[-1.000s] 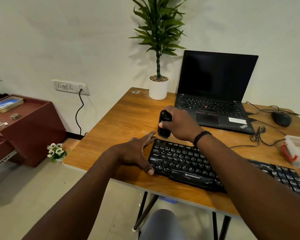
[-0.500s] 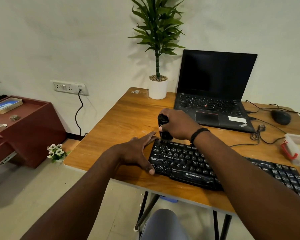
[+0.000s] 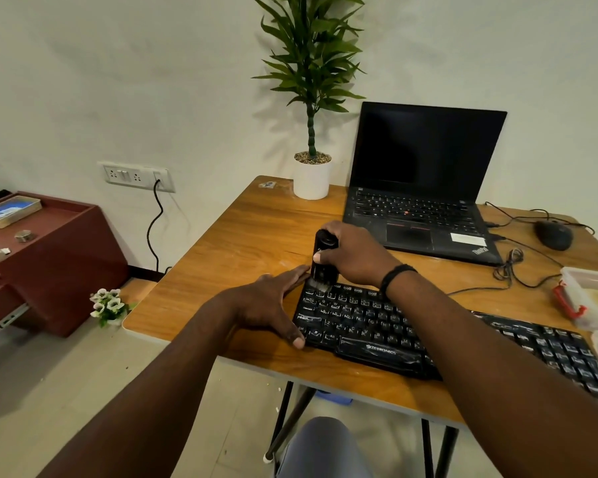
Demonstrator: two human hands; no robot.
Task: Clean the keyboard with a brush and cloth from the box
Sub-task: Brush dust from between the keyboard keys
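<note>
A black keyboard (image 3: 377, 326) lies along the front of the wooden table (image 3: 249, 236). My right hand (image 3: 353, 257) grips a black brush (image 3: 321, 260) upright, its pale bristles touching the keys at the keyboard's far left corner. My left hand (image 3: 273, 305) rests flat with fingers spread against the keyboard's left end, the thumb at the near corner. A clear plastic box (image 3: 587, 298) with a red latch sits at the right edge. No cloth is visible.
An open black laptop (image 3: 425, 188), a potted plant (image 3: 311, 177), and a black mouse (image 3: 553, 234) with tangled cables stand behind the keyboard. A red cabinet (image 3: 49, 257) and a small flower bunch (image 3: 107, 305) are on the floor to the left.
My right hand has brought the brush down from just beyond the keyboard onto its top-left keys. The left hand has stayed in place.
</note>
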